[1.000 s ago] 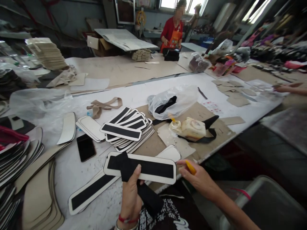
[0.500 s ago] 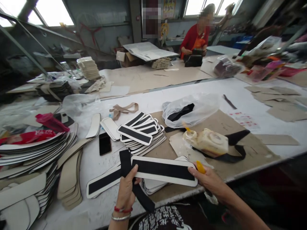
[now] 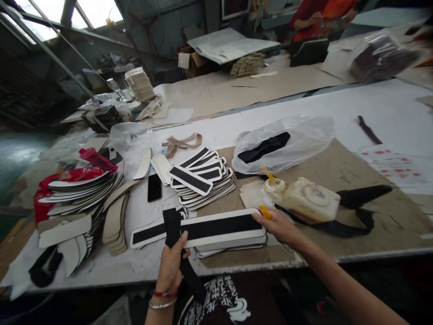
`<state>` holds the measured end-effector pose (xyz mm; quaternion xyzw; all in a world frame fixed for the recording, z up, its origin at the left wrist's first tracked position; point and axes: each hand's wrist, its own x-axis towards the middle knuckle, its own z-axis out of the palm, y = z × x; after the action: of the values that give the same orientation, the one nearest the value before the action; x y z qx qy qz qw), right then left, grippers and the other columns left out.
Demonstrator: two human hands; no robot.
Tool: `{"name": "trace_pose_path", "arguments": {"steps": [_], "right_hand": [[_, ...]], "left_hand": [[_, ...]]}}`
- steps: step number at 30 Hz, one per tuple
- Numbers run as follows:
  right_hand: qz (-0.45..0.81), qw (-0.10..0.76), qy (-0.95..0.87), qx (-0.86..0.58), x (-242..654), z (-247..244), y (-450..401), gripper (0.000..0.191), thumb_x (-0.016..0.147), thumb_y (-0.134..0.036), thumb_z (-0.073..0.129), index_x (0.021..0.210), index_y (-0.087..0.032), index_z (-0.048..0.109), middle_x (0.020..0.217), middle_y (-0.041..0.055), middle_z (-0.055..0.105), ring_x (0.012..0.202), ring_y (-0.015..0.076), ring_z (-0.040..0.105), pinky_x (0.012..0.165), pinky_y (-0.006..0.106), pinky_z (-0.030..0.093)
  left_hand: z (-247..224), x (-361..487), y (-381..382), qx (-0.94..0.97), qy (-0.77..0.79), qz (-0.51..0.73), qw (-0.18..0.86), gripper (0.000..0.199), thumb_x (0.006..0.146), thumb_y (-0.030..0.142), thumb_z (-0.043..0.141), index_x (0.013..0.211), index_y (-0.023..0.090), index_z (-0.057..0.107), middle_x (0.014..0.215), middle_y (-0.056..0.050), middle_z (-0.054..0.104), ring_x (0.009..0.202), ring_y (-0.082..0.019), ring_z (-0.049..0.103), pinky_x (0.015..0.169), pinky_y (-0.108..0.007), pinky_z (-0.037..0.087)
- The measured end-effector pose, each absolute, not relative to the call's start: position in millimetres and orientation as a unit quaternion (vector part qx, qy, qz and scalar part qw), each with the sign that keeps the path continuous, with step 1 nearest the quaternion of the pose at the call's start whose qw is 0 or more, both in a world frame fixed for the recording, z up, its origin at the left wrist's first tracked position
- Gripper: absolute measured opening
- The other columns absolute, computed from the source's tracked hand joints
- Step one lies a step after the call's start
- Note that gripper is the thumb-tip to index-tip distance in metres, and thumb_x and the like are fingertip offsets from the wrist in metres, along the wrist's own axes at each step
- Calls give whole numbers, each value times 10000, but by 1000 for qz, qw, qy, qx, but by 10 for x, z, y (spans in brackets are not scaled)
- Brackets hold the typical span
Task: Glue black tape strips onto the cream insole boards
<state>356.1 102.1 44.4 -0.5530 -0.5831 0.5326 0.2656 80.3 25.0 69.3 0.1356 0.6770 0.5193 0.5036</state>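
Observation:
Between my hands is a long white-edged panel [image 3: 223,229] with a black strip down its middle, held just over a small stack of similar panels [image 3: 233,249]. My left hand [image 3: 172,264] is closed at its left end, pinching a black fabric band [image 3: 172,222] that crosses the panel and hangs below. At the other end, my right hand [image 3: 279,228] grips the panel between thumb and fingers. A yellow-handled tool [image 3: 265,212] also pokes out of that hand; its working end is hidden. Left of these lies another black-striped panel [image 3: 149,235], partly covered.
Behind the panel are a pile of striped panels [image 3: 191,180], a phone [image 3: 154,188] and a plastic bag [image 3: 304,140] with black material. A stained glue container [image 3: 314,201] stands right. Curved pieces [image 3: 84,194] are stacked left. A person in red [image 3: 311,20] works across the table.
My view has swung down and turned. The panel's right end has come up, so it lines up more closely with the stack beneath. Both hands keep their holds.

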Motion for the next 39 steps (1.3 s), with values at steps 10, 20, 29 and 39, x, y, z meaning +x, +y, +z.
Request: {"name": "trace_pose_path", "arguments": {"steps": [10,20,29,39], "right_hand": [[536,289,-555,-566,3560,148,970,350,786,-503,445,675,-175,494,624,-9,492,586,128,431,551,235,362],[471,256,-590,-603,3592,-80,834,330,807,-466,375,702,-175,490,635,-9,471,596,142,429,582,267,357],[260,71,-653,-707,3476,-133,673,313,868,-421,383,803,-168,556,718,54,577,649,185,540,596,282,390],[27,89,-891,-445,2873,-475,261,334,848,-74,387,1139,-108,547,1192,136,566,1134,230,482,933,377,398]], "left_hand": [[385,1211,-6,92,694,546,460,382,604,385,743,838,139,569,688,24,514,507,-56,403,438,-180,342],[72,1186,-29,103,678,534,494,430,540,380,778,829,137,574,658,34,500,493,-52,387,442,-183,349],[-263,846,85,150,728,437,507,421,585,443,735,798,118,573,533,55,434,448,-65,362,409,-192,295],[-377,835,126,129,751,436,480,418,587,404,736,851,94,645,552,5,553,442,-94,392,439,-233,329]]}}
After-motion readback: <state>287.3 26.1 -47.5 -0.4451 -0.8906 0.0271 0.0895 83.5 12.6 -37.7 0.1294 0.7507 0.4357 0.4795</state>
